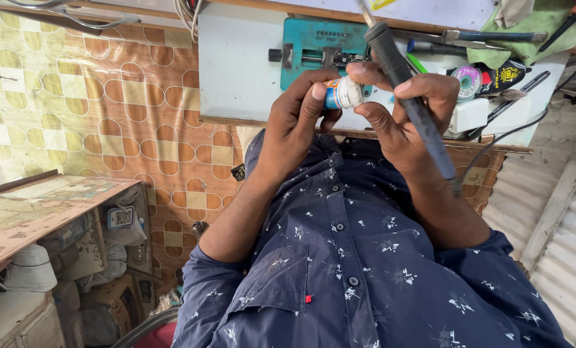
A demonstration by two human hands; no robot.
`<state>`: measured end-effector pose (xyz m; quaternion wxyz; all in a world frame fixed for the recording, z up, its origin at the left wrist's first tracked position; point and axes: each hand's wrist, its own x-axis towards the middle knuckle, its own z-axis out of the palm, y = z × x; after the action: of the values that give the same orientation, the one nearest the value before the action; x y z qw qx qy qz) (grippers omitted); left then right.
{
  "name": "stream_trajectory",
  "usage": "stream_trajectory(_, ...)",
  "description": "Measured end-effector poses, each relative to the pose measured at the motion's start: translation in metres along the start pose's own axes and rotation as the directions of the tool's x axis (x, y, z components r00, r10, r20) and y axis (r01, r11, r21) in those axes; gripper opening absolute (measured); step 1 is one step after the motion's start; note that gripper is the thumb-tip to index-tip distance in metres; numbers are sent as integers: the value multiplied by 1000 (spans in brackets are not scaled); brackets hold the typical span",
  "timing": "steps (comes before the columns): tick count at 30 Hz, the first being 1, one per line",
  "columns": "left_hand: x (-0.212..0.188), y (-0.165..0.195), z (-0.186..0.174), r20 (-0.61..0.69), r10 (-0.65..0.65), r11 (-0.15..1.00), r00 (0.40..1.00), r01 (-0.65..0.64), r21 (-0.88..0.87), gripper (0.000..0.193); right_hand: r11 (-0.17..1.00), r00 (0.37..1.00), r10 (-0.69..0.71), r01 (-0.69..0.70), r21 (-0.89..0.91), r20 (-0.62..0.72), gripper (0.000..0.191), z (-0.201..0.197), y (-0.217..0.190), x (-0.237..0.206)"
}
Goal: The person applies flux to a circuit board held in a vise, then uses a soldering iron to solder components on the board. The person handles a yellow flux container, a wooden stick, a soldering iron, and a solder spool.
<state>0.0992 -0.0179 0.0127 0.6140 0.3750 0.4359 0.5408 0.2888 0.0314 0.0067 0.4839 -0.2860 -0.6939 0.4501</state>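
My left hand [297, 125] grips a small round container [341, 93] with a blue and orange label and a white lid. My right hand [400, 106] pinches the white lid with thumb and forefinger while a dark grey soldering iron handle [407, 90] lies clamped across its fingers, its cord running down past my wrist. Both hands hover just in front of a white work board [236, 71]. Behind them a teal clamp fixture [307, 45] sits on that board, holding a small circuit board.
Tweezers [494, 37], a solder wire spool [468, 80], a green cloth [539, 29] and other tools crowd the board's right side. A patterned floor [107, 109] lies left. A low wooden table [36, 212] with bags beneath stands at lower left. Corrugated sheeting [558, 219] runs along the right.
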Motion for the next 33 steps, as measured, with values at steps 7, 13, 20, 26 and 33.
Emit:
stream_trajectory(7,3,5,-1,46,-144,982,988,149,-116,38,999,1000,-16,15,43,14,48,-4,1,7)
stream_trajectory(13,4,18,2,128,-340,833,932,361,-418,39,993,992,-107,103,62,68,47,-7,-1,13)
stream_trajectory(20,0,24,3,128,-366,829,922,386,-404,41,987,989,-102,88,133,103,47,-14,8,6)
stream_trajectory(26,-3,20,9,37,-198,976,979,201,-84,38,987,998,-28,19,162,50,44,-14,8,1)
stream_trajectory(33,-5,22,18,-4,118,863,993,-100,496,37,991,999,-11,7,133,31,40,-11,-1,10)
